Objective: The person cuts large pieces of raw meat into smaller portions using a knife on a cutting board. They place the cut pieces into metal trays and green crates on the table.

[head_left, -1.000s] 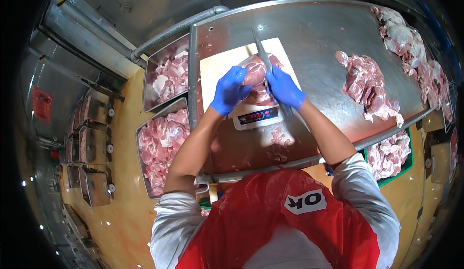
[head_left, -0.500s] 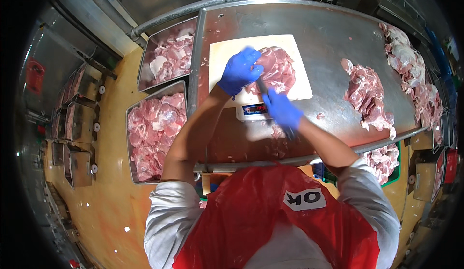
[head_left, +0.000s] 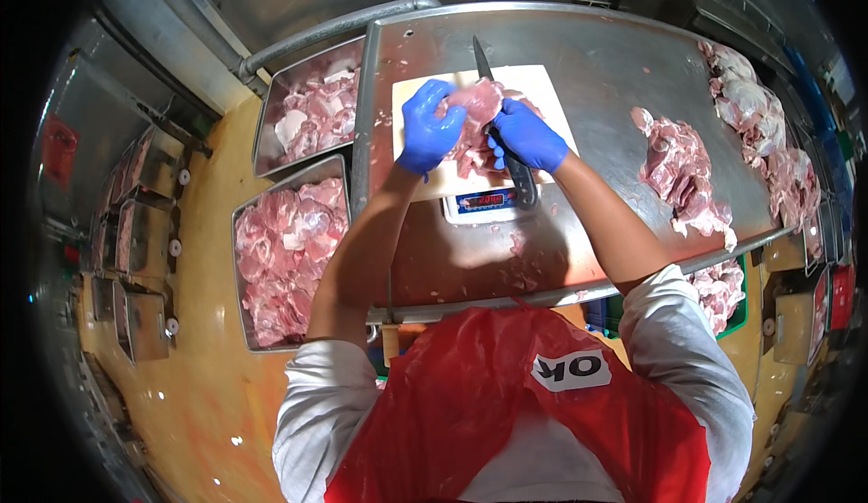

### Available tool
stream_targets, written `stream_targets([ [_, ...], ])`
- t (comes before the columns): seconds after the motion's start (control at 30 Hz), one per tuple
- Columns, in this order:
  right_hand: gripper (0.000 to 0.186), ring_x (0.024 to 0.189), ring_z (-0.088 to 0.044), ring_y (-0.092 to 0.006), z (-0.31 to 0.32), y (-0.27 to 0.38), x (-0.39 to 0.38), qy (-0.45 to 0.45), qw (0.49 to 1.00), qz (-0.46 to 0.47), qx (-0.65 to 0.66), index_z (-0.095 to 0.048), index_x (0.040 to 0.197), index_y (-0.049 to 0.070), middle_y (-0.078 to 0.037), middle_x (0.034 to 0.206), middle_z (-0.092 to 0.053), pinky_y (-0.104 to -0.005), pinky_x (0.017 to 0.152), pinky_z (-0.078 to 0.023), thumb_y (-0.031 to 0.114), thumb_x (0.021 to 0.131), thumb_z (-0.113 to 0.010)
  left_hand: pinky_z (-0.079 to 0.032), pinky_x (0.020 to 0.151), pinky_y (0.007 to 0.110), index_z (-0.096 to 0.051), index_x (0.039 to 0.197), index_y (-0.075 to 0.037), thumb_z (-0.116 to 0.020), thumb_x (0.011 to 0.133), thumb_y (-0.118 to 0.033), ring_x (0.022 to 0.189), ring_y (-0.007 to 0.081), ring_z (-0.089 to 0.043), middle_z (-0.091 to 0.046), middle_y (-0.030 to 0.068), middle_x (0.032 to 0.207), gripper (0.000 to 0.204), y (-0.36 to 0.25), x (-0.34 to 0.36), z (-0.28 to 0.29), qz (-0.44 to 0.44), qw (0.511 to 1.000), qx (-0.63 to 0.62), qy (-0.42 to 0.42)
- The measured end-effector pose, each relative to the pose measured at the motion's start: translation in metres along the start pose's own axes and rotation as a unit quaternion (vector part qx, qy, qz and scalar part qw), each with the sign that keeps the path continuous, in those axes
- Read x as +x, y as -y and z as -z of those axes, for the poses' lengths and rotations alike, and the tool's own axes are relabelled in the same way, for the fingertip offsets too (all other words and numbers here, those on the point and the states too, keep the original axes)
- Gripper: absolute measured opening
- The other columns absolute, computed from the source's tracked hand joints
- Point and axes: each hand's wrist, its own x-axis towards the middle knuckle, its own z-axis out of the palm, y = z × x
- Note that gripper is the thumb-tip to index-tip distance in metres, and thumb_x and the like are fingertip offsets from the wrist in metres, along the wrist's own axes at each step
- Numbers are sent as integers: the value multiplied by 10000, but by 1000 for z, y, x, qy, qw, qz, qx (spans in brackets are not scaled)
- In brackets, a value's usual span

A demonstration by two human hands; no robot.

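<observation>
My left hand, in a blue glove, grips the left side of a piece of raw pink meat and lifts part of it. My right hand, also gloved in blue, is closed around a knife. Its black handle points toward me, and its blade runs past the meat toward the far side. The right fingers also touch the meat's right edge. Under both hands lies a white cutting board on a small scale with a lit red display. Part of the blade is hidden by the meat.
The board rests on a steel table. More meat lies on its right, a nearer pile and a farther one. Two metal trays of meat, one far and one near, stand left. A green crate sits below right.
The knife, earlier across the meat between both hands, now points away from me. Both hands have shifted, and part of the meat is raised between them.
</observation>
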Motion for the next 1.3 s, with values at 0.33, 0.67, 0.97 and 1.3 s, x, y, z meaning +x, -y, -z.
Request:
stream_targets([
  [0.33,251,802,-613,-481,-22,-53,9,28,804,176,-567,-530,1057,-40,-294,886,-624,-494,713,-507,151,898,-493,-505,720,319,-640,875,4,-621,726,-47,747,224,-629,-636,136,820,159,2,3,-3,76,996,-41,-37],
  [0.67,243,768,-636,-454,-35,-90,-106,29,787,-40,-615,-413,1078,-45,-277,812,-638,-518,668,-505,88,890,-489,-471,701,307,-618,845,24,-518,814,2,761,170,-556,-584,68,841,107,41,-3,71,137,938,-187,-259],
  [0.97,168,632,-603,-438,-9,-42,-112,-146,901,67,-403,-447,1054,34,-260,718,-607,-498,540,-443,169,972,-506,-470,770,303,-572,1014,-29,-464,919,-229,866,134,-560,-594,37,968,247,29,-69,166,179,958,-190,-122],
  [1.3,169,470,-471,-91,39,-77,-156,-289,938,-14,-190,-496,935,39,-34,597,-502,-266,429,-405,189,1011,-475,-471,788,271,-627,1020,-11,-456,866,-134,847,126,-577,-618,32,947,261,-8,-245,110,485,841,-233,-51],
])
